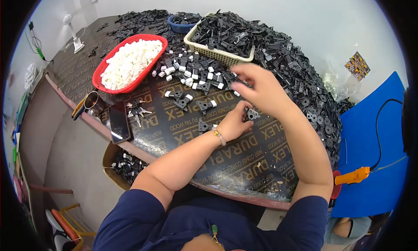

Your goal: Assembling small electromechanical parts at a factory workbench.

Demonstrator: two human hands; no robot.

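Note:
My left hand (234, 122) is closed on a dark plastic part (252, 115) with a round hole, low over the tabletop. Just beyond it, my right hand (257, 86) is raised, its thumb and forefinger apart with nothing plainly between them. It hovers by the near right edge of a heap of black parts with white block ends (190, 75). Several similar pieces lie apart on the table, among them a black part with a white end (205, 106) and another black part (203, 126) beside my left wrist.
A red basket (96, 75) holds white blocks; a cream basket (217, 55) holds black parts. A black parts mound (287, 68) lines the far right. At left lie a phone (119, 122), keys (138, 113) and a metal cup (92, 101). An orange electric screwdriver (353, 176) is at right.

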